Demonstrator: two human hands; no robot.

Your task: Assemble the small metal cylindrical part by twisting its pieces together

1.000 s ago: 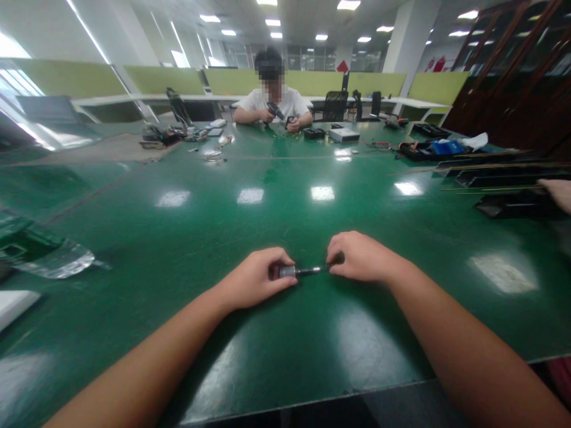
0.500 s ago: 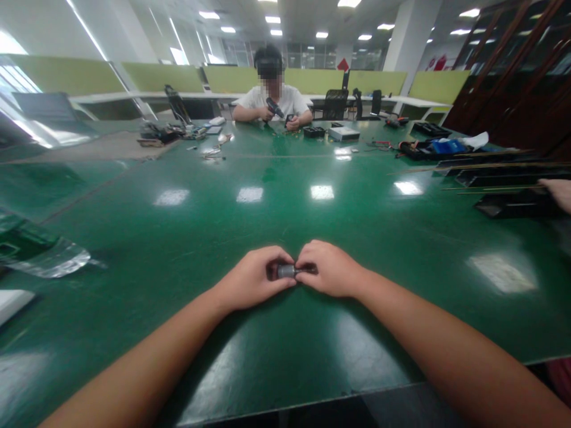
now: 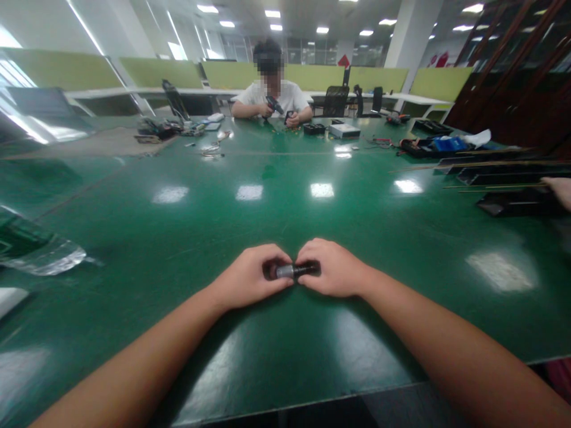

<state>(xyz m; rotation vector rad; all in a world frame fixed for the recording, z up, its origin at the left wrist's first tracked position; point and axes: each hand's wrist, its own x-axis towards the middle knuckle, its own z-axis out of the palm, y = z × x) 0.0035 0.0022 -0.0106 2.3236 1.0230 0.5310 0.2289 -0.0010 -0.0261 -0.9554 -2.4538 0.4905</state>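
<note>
My left hand (image 3: 250,276) is closed around a small grey metal cylinder with a thin shaft (image 3: 284,271), its thumb and fingertips on either side. The cylinder lies level, low over the green table, with the shaft pointing right. From the other side my right hand (image 3: 332,268) pinches at the shaft end, curled over a small dark part (image 3: 306,270). Fingers hide most of that part, and its kind cannot be made out. The fingertips of both hands nearly touch.
Across the green table (image 3: 276,220) sits a person (image 3: 285,98) holding a power drill (image 3: 273,105). On the left lies a clear plastic bottle (image 3: 40,246). Dark channel-like pieces (image 3: 520,202) and another person's hand (image 3: 558,191) are at right; a tool bag (image 3: 428,147) lies behind them.
My right hand has moved left along the shaft with the small dark part, up to the cylinder. My left hand has stayed nearly still, holding the cylinder.
</note>
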